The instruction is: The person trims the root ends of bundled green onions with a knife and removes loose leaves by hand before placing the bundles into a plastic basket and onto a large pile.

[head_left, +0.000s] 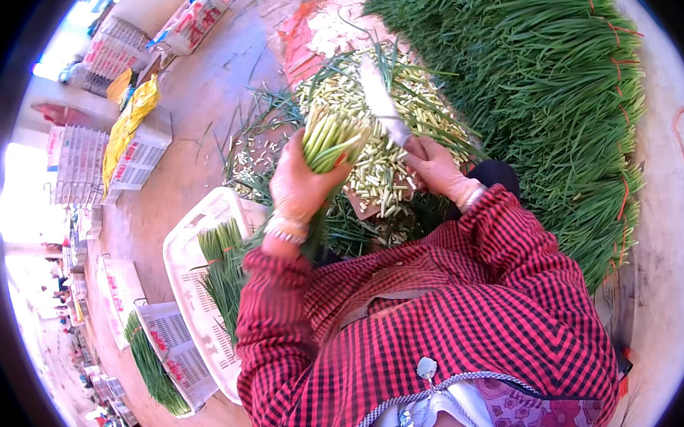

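A bunch of green stalks (327,141) stands in the left hand (299,181), which is closed around it. Its pale butt ends point away from the body, up and slightly right of that hand; the long axis slants back through the grip, with green leaves trailing below it toward the lap. The right hand (435,167), just beyond the bunch on its right, grips the handle of a knife (380,101), the blade aimed forward and a little left. Under and between both hands lie pale cut pieces (437,114). Right of the right hand spreads a large heap of greens (536,113), with red ties (623,87) along its far side. Left of the left hand, a white basket (187,243) holds tied greens (222,264). Farther left, stacked white crates (88,160) bear red printing, too small to read, near a yellow cloth (128,131).
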Demonstrator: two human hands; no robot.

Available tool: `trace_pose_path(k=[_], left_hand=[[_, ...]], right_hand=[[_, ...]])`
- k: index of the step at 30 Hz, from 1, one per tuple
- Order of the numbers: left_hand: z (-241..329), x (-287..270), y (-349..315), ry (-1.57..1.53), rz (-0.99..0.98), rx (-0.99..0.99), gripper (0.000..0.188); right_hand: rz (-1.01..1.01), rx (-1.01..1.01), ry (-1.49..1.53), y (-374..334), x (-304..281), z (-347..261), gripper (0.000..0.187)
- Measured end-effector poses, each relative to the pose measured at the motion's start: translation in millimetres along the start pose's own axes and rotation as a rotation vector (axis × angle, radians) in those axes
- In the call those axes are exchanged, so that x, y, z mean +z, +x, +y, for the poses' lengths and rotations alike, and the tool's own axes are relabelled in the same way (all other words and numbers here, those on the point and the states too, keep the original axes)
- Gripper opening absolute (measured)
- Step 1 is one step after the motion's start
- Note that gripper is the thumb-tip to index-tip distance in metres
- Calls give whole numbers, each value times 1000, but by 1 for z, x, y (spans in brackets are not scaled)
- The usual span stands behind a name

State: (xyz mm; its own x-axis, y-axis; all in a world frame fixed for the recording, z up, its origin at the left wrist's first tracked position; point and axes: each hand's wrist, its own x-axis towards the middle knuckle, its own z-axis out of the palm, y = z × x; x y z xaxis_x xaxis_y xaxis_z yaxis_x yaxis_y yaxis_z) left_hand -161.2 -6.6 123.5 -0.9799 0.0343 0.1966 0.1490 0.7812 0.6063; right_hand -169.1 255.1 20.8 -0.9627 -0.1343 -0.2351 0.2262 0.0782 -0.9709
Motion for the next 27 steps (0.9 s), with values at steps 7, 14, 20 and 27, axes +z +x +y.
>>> trace_pose_path(k=[7,14,20,27], left_hand=[[-22,83,28,180,-169,-286,135],[-28,80,43,160,-170,-142,138],[-14,87,51,350,-406,-291,126],[-13,93,48,407,-360,-265,79]], right_hand=[[174,-301,-542,-59,-41,-16,35],[-9,-475,-764,-62,-36,-40,29],[-83,-433,-923,-37,-30,-50,26],[-124,-338,-1027,-25,-27,-40,29]])
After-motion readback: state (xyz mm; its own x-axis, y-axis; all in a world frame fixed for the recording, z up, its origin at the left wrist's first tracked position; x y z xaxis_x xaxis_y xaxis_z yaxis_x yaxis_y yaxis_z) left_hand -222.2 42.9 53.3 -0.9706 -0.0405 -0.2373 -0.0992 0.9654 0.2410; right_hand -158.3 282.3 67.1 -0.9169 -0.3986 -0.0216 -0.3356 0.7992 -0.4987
